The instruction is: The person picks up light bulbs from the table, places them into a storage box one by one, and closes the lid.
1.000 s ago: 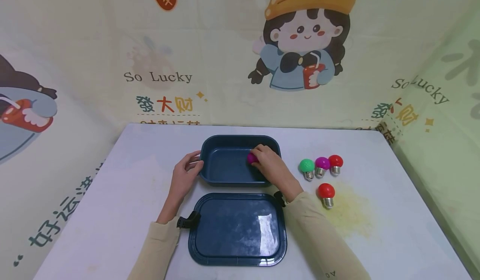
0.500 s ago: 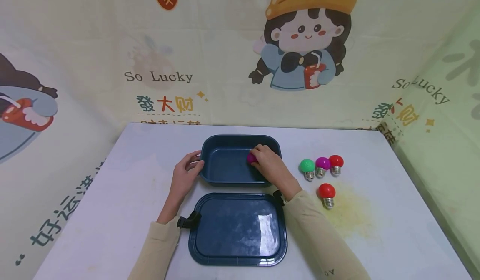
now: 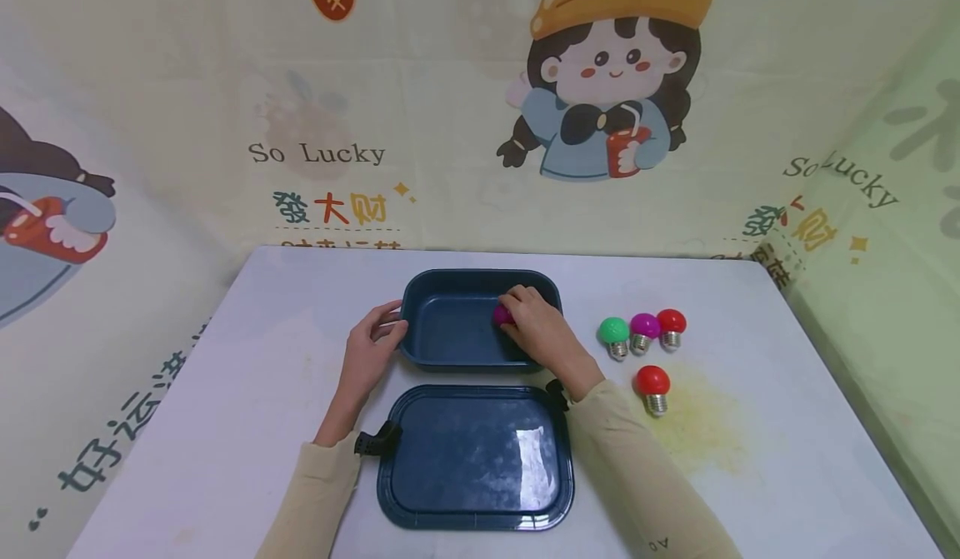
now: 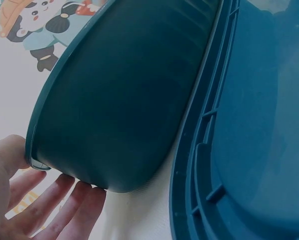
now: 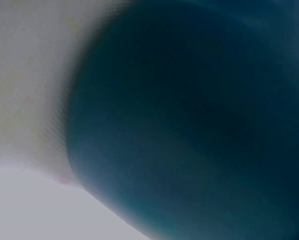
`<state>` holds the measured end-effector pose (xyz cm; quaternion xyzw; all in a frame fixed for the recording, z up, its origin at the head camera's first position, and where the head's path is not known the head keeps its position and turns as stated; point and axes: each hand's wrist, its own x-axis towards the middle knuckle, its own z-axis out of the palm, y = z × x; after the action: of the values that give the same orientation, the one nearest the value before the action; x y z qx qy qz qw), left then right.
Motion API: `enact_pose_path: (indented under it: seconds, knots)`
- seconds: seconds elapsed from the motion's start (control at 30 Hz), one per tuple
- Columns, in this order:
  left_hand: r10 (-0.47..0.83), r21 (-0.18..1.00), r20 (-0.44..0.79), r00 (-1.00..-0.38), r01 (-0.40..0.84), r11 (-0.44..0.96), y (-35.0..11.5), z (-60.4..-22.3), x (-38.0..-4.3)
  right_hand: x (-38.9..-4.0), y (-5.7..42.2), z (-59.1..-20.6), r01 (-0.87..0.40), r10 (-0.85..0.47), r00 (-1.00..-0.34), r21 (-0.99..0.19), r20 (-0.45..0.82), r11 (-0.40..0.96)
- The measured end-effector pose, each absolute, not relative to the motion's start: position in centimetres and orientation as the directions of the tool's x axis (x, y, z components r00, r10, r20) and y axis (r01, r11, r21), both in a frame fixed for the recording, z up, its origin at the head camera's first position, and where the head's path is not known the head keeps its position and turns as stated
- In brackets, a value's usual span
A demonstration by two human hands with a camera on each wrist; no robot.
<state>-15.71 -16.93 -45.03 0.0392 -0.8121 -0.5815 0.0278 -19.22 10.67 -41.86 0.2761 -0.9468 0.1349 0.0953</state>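
Purple bulb (image 3: 503, 316) is inside the box (image 3: 457, 366), pinched by your right hand (image 3: 543, 331), your left hand (image 3: 369, 347) resting loosely against the box's end, and a careless release could set the bulb rolling.

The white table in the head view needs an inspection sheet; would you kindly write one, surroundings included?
Surface: white rectangular table with a yellowish stain on the right.
Job's things: dark blue rounded rectangular box, uncovered; flat dark blue lid on its near side; round-headed bulbs with silvery screw bases right of the box: green bulb, purple bulb and far red bulb in a row, near red bulb closer to the person.
Clutter: nothing seen.
Hands: left hand touches the box's left end; right hand, at its right end, holds a purple rounded thing, partly hidden.
Cables: nothing seen.
Surroundings: cream cartoon-printed cloth behind and beside the table.
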Motion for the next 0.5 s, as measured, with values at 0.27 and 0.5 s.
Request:
enact_pose_path:
  seconds: [0.27,0.5]
  knots:
    - [-0.092,0.948,-0.006,-0.996,-0.035,0.316,-16.8,-44.5,-15.6,-18.8,10.8,-41.0,-0.533,-0.479,-0.838,-0.203,0.262,0.821]
    - [-0.097,0.948,0.025,-0.995,-0.007,0.317,-17.1,-45.5,-15.8,-18.1,11.1,-40.3,-0.533,-0.473,-0.836,-0.207,0.279,0.820]
